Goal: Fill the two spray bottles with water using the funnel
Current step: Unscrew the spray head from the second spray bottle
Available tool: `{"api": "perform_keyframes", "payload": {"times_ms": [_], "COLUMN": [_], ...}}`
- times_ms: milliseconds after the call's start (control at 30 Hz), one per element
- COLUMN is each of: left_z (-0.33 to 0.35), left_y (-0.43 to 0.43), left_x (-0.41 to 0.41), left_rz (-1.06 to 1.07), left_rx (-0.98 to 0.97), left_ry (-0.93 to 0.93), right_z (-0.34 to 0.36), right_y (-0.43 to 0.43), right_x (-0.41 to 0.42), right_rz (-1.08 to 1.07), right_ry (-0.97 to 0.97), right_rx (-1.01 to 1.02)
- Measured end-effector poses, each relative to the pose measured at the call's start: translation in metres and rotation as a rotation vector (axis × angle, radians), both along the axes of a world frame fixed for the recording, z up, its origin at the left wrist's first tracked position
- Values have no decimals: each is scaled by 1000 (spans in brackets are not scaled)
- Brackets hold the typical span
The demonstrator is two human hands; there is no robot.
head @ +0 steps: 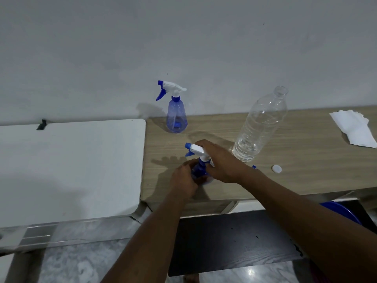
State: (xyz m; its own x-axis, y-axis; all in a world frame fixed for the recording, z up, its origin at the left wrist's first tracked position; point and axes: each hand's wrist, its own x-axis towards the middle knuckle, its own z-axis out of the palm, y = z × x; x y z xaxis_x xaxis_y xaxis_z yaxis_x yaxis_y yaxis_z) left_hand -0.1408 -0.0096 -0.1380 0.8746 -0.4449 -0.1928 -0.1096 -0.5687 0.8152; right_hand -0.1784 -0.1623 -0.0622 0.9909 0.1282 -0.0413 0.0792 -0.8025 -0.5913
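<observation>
Spray bottle point(199, 170) near counter's point(295, 170) front edge: left hand point(183, 180) clasps body, right hand point(220, 162) wraps trigger head; a hard twist could tip it.

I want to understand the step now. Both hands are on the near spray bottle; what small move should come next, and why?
Probably twist the spray head with the right hand while the left hand steadies the near bottle. I cannot tell whether the head is going on or coming off. The water bottle stands open, nearly empty.
</observation>
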Motion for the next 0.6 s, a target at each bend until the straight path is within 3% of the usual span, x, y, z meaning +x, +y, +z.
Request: {"api": "perform_keyframes", "payload": {"times_ms": [167,300,400,500,600], "left_z": [-3,-7,-6,-7,-6], "left_y": [1,-2,-1,0,-1], "left_x": [-1,0,1,2,3], "left_rz": [3,1,11,24,18], "left_rx": [-43,49,7,-41,-30], "left_ry": [-27,-9,-4,27,44], "right_z": [-1,-1,9,34,62], "right_y": [-3,2,3,-4,-11], "right_x": [0,1,-3,2,8], "right_rz": [-49,-104,-178,-213,-158], "right_ry": [-80,-177,-215,-122,152], "right_rx": [13,-1,106,148,279]}}
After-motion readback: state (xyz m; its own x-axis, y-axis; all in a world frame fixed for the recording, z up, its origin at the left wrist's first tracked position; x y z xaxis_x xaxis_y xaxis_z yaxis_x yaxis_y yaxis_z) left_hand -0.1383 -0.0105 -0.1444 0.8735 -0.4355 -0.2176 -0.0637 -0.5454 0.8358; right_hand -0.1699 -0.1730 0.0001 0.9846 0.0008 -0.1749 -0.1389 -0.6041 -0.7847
